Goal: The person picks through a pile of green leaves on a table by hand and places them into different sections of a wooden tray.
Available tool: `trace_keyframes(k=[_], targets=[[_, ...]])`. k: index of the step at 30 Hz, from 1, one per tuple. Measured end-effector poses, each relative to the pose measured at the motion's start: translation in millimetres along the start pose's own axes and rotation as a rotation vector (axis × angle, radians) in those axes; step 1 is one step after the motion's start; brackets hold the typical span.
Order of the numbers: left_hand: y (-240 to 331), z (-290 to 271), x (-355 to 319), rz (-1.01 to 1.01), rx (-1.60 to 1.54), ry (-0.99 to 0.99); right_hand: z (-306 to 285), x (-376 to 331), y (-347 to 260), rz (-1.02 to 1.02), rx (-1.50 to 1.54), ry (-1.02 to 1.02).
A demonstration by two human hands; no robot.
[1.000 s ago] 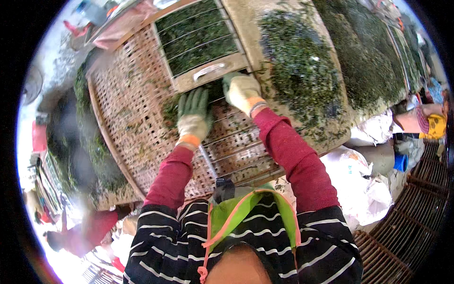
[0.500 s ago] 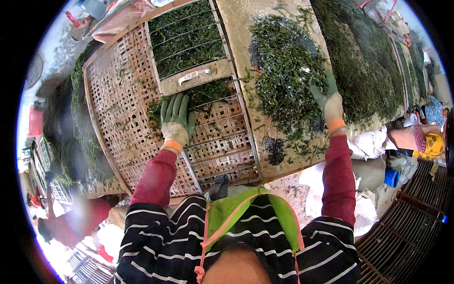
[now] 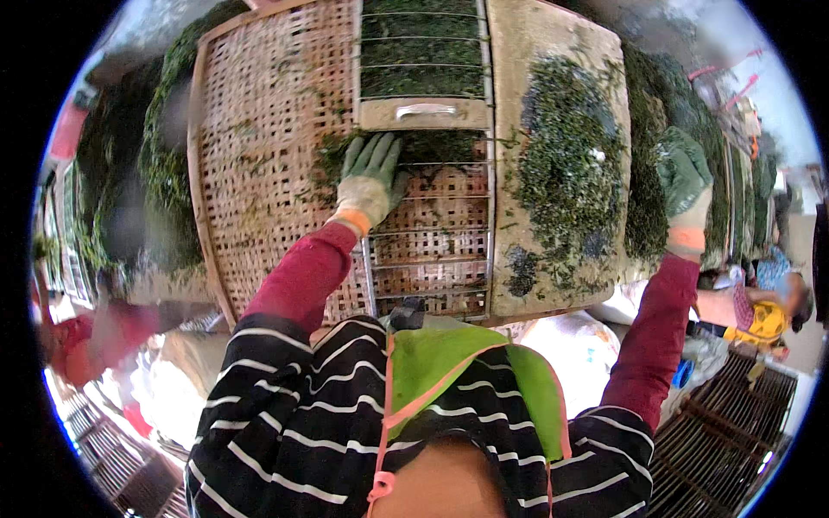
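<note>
- Head view, only one to go on, so everything below comes from it.
- Left hand (image 3: 370, 177) in a green-and-white glove, fingers spread flat, pressed palm-down onto a small patch of green leaves (image 3: 413, 147) lying on the wire rack (image 3: 432, 246). Not clamped on anything, just pinning or raking the leaves, probably to keep them in a thin even layer over the wires.
- Rack sitting on top of a big woven bamboo tray (image 3: 259, 155), most likely so loose bits drop through and get caught below. Scattered leaf scraps on the weave fit that.
- Just beyond the left hand, a shallow box with a metal handle (image 3: 423, 110), already filled with leaves behind wire bars.
- Right hand (image 3: 686, 186), same kind of glove, reached far out to the right, well apart from the left. Resting at the edge of the heaped leaves (image 3: 665, 104) over there; can't tell whether closed on a clump or just lying on top.
- Between the two hands, a pale board (image 3: 596, 43) carrying a loose pile of leaves (image 3: 566, 164), handy for either hand.
- Near the right rim, another person (image 3: 760, 315) in yellow, crouched low, not involved here.
</note>
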State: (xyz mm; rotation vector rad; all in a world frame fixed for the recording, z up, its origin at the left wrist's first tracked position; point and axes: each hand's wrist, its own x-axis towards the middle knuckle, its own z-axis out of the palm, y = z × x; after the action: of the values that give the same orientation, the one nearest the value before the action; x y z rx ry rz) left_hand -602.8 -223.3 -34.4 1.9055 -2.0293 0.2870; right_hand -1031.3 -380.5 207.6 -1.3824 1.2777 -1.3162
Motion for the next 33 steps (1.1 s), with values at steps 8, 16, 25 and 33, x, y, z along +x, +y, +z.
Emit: trace_keyframes(k=[8, 16, 25, 33], targets=[[-28, -26, -40, -0.057, -0.140, 0.076, 196, -71, -20, 0.002, 0.222, -0.515], [-63, -55, -122, -0.368, -0.112, 0.073, 251, -81, 121, 0.161, -0.285, -0.492], [-10, -11, -19, -0.110, -0.209, 0.038, 248, -91, 120, -0.329, -0.387, -0.289], [-7, 5, -13, -0.086, -0.251, 0.030, 226, -97, 147, -0.475, -1.373, -0.650]])
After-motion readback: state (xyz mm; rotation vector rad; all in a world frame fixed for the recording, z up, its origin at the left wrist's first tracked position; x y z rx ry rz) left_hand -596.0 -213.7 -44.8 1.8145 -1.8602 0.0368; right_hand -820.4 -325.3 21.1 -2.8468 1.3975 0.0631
